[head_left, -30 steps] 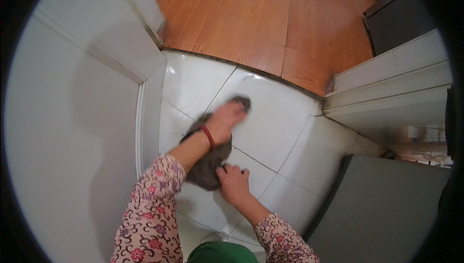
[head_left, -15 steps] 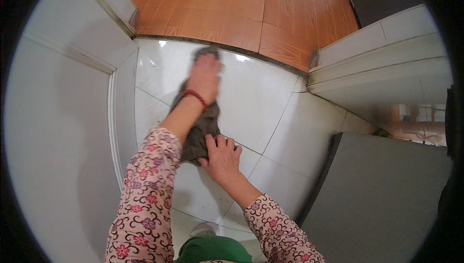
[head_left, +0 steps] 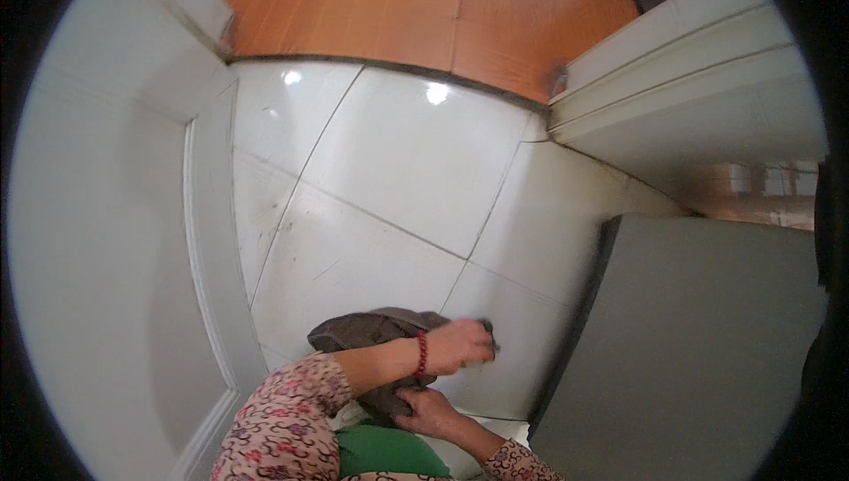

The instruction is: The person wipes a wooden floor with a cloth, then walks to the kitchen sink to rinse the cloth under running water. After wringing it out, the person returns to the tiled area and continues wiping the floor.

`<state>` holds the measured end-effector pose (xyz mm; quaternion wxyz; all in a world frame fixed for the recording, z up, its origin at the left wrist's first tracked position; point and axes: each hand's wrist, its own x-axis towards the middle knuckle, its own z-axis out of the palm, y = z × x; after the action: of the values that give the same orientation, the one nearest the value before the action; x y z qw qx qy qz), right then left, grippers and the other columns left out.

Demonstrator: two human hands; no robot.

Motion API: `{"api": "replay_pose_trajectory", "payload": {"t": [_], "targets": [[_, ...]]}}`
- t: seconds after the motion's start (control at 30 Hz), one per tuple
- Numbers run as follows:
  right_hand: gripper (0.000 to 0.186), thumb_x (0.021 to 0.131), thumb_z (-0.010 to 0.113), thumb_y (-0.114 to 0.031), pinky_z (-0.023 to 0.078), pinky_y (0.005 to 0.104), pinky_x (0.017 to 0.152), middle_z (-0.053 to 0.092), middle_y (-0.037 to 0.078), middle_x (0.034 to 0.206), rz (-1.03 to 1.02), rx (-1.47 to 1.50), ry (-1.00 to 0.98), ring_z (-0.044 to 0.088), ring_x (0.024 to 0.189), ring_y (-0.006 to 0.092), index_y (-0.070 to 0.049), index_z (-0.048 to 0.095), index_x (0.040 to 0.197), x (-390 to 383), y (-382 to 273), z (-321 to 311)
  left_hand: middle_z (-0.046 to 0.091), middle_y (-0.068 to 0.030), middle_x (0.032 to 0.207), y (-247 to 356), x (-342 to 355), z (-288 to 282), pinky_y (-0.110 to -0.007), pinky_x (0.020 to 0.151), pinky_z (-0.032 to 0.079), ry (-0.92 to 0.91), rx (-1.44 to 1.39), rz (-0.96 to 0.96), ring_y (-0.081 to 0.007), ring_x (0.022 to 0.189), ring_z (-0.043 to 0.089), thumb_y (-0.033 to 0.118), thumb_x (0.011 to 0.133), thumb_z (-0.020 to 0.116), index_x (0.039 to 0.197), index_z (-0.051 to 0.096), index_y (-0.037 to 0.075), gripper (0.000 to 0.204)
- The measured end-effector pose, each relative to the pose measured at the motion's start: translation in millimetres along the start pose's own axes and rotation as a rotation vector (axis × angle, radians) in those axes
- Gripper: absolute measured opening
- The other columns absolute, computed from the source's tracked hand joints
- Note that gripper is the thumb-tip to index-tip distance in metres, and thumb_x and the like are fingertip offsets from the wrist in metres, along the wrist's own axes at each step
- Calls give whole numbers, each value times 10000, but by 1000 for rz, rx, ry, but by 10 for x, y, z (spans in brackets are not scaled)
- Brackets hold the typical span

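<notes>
A dark grey-brown rag (head_left: 371, 329) lies bunched across the white tiles, close in front of me. My left hand (head_left: 460, 346), with a red beaded bracelet at the wrist, is closed on the rag's right part; a bit of the fabric sticks out past its knuckles. Nearer to me, my right hand (head_left: 432, 412) has its fingers closed at the rag's lower edge. The left forearm crosses over the rag and hides some of it.
White floor tiles (head_left: 389, 136) bear small dark specks at left. A pale door (head_left: 97, 242) stands on the left, a grey flat-topped block (head_left: 699, 339) on the right. Past a dark threshold strip lies an orange wood-look floor (head_left: 354, 3). Green clothing (head_left: 393, 452) shows at my knees.
My left hand has drawn the rag from near the threshold back toward me and to the right. My right hand has come closer to me, its fingers now closing on the fabric.
</notes>
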<state>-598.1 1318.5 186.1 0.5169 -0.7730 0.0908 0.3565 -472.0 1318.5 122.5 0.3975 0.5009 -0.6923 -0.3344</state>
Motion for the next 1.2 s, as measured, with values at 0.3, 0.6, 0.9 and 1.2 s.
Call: {"api": "replay_pose_trajectory", "payload": {"t": [0.3, 0.6, 0.9, 1.2], "targets": [[449, 665, 667, -170, 417, 386, 811, 514, 185, 1029, -347, -6, 650, 487, 928, 359, -6, 527, 1059, 714, -564, -632, 593, -157, 982, -622, -933, -2227, -422, 842, 420, 963, 832, -686, -363, 934, 538, 69, 789, 444, 963, 589, 35, 229], [495, 762, 598, -168, 182, 693, 920, 353, 102, 1318, -32, -455, 601, 320, 1193, 354, -127, 428, 1225, 1388, -898, -858, 261, -173, 1397, -1023, -1549, -2282, -528, 1032, 173, 792, 996, -1434, -363, 1282, 229, 384, 824, 487, 1340, 312, 149, 593], [371, 577, 640, 5, 233, 620, 895, 468, 55, 1162, -236, -640, 569, 362, 1131, 327, -90, 568, 929, 763, -193, -633, 224, -266, 1369, 418, -1674, 5, -536, 1022, 178, 641, 789, -1364, -438, 1247, 230, 47, 772, 482, 1359, 249, 46, 632], [263, 573, 570, 35, 394, 353, 758, 525, 109, 855, -45, 78, 701, 489, 836, 332, -47, 539, 821, 158, 29, -725, 507, -181, 1090, 625, -1297, -652, -406, 929, 341, 1061, 527, -835, -347, 1024, 458, -57, 679, 444, 1152, 496, -3, 479]]}}
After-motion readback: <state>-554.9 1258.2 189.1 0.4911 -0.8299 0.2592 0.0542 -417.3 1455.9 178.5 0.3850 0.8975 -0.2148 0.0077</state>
